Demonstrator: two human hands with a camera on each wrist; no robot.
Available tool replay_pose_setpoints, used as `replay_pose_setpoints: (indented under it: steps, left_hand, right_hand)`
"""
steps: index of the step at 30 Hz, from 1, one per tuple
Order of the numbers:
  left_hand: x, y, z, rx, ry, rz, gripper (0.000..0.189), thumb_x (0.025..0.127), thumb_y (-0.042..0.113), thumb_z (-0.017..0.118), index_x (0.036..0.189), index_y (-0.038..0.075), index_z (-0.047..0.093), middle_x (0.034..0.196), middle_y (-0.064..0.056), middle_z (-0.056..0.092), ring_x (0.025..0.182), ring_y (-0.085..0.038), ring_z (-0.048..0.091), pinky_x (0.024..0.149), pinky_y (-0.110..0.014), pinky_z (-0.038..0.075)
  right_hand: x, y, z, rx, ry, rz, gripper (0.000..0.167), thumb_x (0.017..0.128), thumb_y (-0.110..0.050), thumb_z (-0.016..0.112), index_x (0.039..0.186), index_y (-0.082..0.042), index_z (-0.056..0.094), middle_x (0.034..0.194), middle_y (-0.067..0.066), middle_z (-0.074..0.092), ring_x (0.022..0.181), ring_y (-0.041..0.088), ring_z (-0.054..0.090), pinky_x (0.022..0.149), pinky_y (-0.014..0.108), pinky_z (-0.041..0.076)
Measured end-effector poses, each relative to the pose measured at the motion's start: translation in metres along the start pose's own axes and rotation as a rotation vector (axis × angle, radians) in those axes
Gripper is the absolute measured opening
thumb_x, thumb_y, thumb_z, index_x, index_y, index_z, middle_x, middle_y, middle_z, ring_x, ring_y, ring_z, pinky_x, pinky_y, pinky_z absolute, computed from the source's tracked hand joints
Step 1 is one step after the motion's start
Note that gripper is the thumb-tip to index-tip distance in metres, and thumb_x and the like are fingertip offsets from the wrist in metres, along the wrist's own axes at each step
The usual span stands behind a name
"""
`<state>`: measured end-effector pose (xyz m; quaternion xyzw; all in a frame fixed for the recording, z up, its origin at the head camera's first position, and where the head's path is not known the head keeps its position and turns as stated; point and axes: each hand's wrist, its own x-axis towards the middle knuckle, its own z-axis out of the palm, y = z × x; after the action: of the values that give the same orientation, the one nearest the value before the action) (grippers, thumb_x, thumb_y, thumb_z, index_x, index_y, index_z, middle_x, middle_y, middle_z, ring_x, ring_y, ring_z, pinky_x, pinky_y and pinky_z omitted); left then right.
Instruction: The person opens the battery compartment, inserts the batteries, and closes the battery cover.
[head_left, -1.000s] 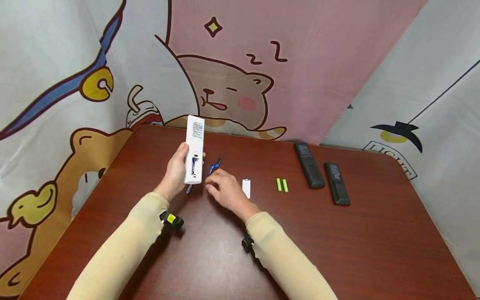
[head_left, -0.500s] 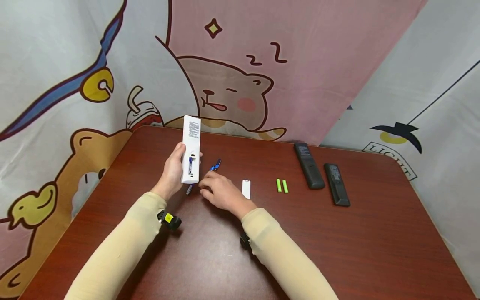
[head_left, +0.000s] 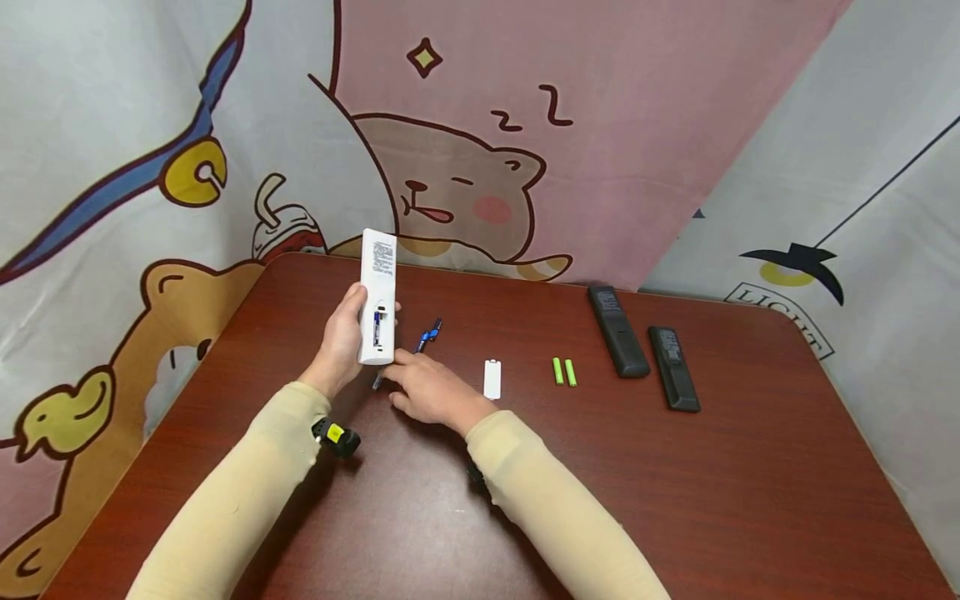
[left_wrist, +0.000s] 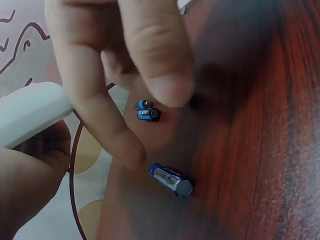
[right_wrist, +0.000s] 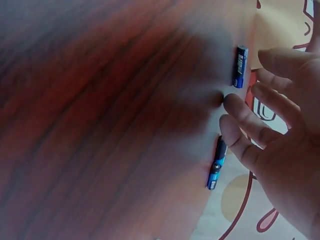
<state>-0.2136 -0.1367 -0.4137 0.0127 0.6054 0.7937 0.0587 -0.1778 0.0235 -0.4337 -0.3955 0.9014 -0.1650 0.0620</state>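
Note:
A white remote control (head_left: 378, 287) is gripped by my left hand (head_left: 339, 340), back side up, its battery slot uncovered. One blue battery (head_left: 377, 329) lies in that slot. My right hand (head_left: 437, 390) reaches low over the table beside the remote's lower end, fingers slightly bent and holding nothing. Just ahead of its fingertips lies a single blue battery (left_wrist: 171, 180) on the table, partly hidden in the head view. Blue batteries (head_left: 428, 335) lie close together beyond the right hand; the right wrist view shows blue batteries (right_wrist: 216, 165) beside the fingers too.
To the right of the right hand lies a small white battery cover (head_left: 492, 379). Farther right are two green batteries (head_left: 563, 372), side by side. Two black remotes, one longer (head_left: 618, 332) and one shorter (head_left: 674, 368), lie on the brown table (head_left: 750, 467) near a cartoon-print curtain (head_left: 637, 125).
My right hand has moved left, away from the paired blue batteries and toward the single one. The left hand has shifted slightly left with the white remote.

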Motion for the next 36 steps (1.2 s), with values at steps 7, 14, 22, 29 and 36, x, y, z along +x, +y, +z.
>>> replay_pose_setpoints:
  steps: [7,14,22,29,36]
  left_hand:
    - [0.001,-0.001,-0.001,0.024,0.000,-0.014,0.044,0.114,0.030,0.017,0.152,0.012,0.030,0.114,-0.008,0.060,0.088,-0.011,0.060,0.075,-0.025,0.048]
    - [0.001,-0.001,0.000,0.013,0.009,-0.021,0.041,0.114,0.030,0.018,0.149,0.014,0.033,0.112,-0.007,0.061,0.086,-0.011,0.061,0.075,-0.025,0.049]
    - [0.001,0.000,0.000,0.012,0.011,-0.015,0.036,0.114,0.030,0.019,0.141,0.018,0.038,0.100,0.003,0.064,0.084,-0.010,0.061,0.072,-0.025,0.049]
    - [0.001,-0.001,0.000,0.014,0.003,-0.013,0.038,0.114,0.030,0.018,0.144,0.016,0.037,0.100,0.003,0.064,0.084,-0.010,0.060,0.073,-0.025,0.049]
    - [0.000,0.000,-0.001,0.031,-0.010,-0.009,0.042,0.113,0.031,0.017,0.147,0.013,0.034,0.100,0.005,0.064,0.084,-0.009,0.059,0.071,-0.025,0.048]
  right_hand:
    - [0.003,-0.006,0.008,-0.143,-0.049,-0.006,0.045,0.098,-0.020,0.070,0.143,-0.014,0.062,0.147,0.002,0.056,0.124,0.023,0.058,0.107,0.033,0.044]
    - [0.004,-0.008,0.010,-0.197,-0.065,-0.010,0.043,0.097,-0.020,0.072,0.139,-0.016,0.065,0.142,0.000,0.061,0.119,0.022,0.058,0.104,0.032,0.044]
    - [0.002,-0.002,0.010,-0.162,0.010,-0.046,0.027,0.091,-0.011,0.076,0.117,-0.015,0.077,0.120,0.003,0.068,0.107,0.023,0.062,0.096,0.031,0.048]
    - [-0.001,0.002,0.008,-0.152,0.058,-0.061,0.012,0.089,-0.010,0.077,0.100,-0.016,0.080,0.104,0.003,0.065,0.096,0.022,0.064,0.087,0.031,0.052]
    - [-0.004,0.003,0.007,-0.118,0.032,-0.013,0.008,0.090,-0.013,0.079,0.097,-0.017,0.081,0.097,0.002,0.062,0.089,0.018,0.066,0.079,0.029,0.055]
